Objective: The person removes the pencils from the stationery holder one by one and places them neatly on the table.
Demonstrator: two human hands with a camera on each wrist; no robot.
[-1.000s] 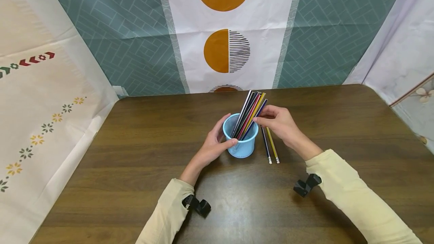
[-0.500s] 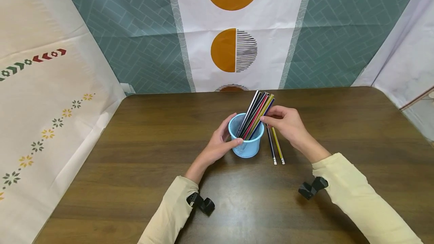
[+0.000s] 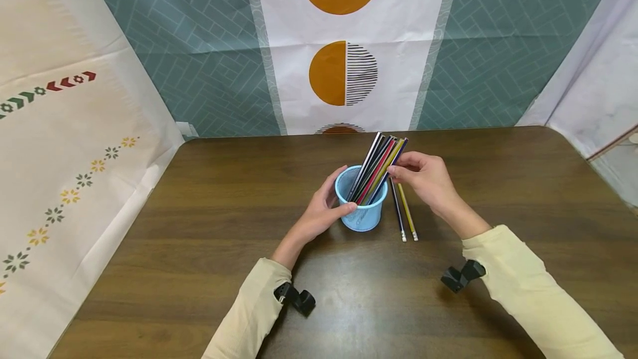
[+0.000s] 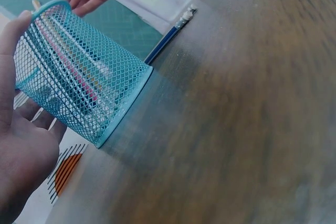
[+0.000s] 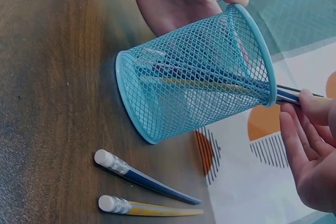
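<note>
A light blue mesh pencil cup [image 3: 363, 220] stands upright on the table, holding several pencils [image 3: 370, 166] that lean to the right. My left hand [image 3: 321, 214] grips the cup from its left side, thumb at the near rim. Just above the right rim, my right hand [image 3: 427, 180] pinches a dark blue pencil [image 3: 401, 147] between thumb and fingers; its lower end is inside the cup. To the cup's right lie two more pencils, one dark blue [image 5: 157, 186] and one yellow [image 5: 163, 210], their white erasers toward the person.
The brown wooden table [image 3: 224, 204] reaches back to a hanging cloth [image 3: 209, 87] with green and white panels. Pale printed cloth [image 3: 89, 181] hangs on the left, and white cloth [image 3: 593, 87] on the right. A black camera mount sits on each wrist.
The dark blue pencil in my right hand has risen slightly in the cup, its top now level with the others. My left hand keeps its hold on the cup. The head view shifted a little.
</note>
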